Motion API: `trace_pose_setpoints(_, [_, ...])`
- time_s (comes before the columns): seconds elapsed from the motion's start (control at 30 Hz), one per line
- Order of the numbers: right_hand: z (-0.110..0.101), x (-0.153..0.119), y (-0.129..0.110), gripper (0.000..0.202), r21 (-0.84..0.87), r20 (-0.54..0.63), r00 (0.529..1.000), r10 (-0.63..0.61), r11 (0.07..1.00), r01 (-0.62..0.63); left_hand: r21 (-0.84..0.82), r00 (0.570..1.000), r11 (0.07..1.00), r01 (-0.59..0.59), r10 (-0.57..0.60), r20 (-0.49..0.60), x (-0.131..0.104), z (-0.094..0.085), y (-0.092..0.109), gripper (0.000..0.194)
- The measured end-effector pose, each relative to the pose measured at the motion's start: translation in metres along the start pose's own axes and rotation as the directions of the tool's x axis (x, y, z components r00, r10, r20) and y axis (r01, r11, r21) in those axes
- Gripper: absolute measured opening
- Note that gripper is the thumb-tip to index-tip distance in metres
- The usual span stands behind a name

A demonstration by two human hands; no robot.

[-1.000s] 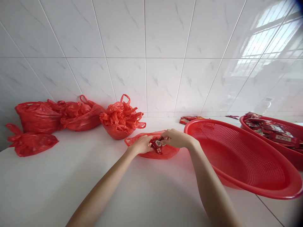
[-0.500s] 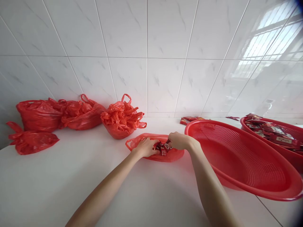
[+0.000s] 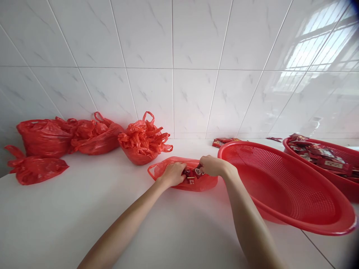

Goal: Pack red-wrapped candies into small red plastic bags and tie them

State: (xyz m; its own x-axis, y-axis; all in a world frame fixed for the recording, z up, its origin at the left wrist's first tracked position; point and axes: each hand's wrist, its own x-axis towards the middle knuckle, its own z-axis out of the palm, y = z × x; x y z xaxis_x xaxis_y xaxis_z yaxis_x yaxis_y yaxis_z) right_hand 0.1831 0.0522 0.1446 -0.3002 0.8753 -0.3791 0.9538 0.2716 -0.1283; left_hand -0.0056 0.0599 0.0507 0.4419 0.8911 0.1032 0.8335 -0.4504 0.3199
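Observation:
A thin red plastic bag (image 3: pixel 206 183) lies spread on the white table with its handle loop to the left. Inside it, between my hands, are several small red snack packets (image 3: pixel 191 180) with white print. My left hand (image 3: pixel 173 174) reaches into the bag from the left, its fingers curled against the packets; the fingertips are partly hidden. On the other side my right hand (image 3: pixel 211 165) is closed at the bag's upper right, pinching a dark red packet that shows a white round mark.
A large red perforated basket (image 3: pixel 269 190) tilts at the right. Behind it another red basket (image 3: pixel 347 149) holds many packets. A few packets (image 3: pixel 224 141) lie by the tiled wall. Bunched red bags (image 3: pixel 143 144) and filled red bags (image 3: pixel 46 140) stand at the left.
The packets between my hands have shifted slightly inside the bag. Both hands stay nearly in place, and the whole view has moved a little.

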Motion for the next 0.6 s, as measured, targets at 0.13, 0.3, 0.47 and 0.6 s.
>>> trace_pose_setpoints(0.13, [-0.0007, -0.0013, 0.0006, 0.014, 0.009, -0.006, 1.000, 0.005, 1.000, -0.005, -0.043, 0.993, 0.998, 0.044, -0.048, -0.109, 0.0028, -0.0049, -0.0037, 0.019])
trace_pose_setpoints(0.3, [-0.0002, -0.0016, 0.0001, 0.014, 0.012, -0.010, 1.000, 0.006, 1.000, -0.005, -0.128, 0.981, 0.989, 0.075, -0.096, -0.167, 0.0050, -0.0079, -0.0067, 0.024])
trace_pose_setpoints(0.47, [0.0013, 0.0006, 0.0004, 0.014, 0.011, -0.014, 1.000, 0.002, 1.000, -0.002, -0.190, 0.995, 0.980, 0.063, -0.076, -0.061, 0.0032, -0.0069, -0.0087, 0.019])
trace_pose_setpoints(0.6, [0.0022, 0.0014, 0.0018, 0.015, 0.002, -0.019, 1.000, -0.004, 1.000, 0.004, -0.216, 0.998, 0.975, 0.060, -0.063, -0.007, 0.0024, -0.0043, -0.0074, 0.025])
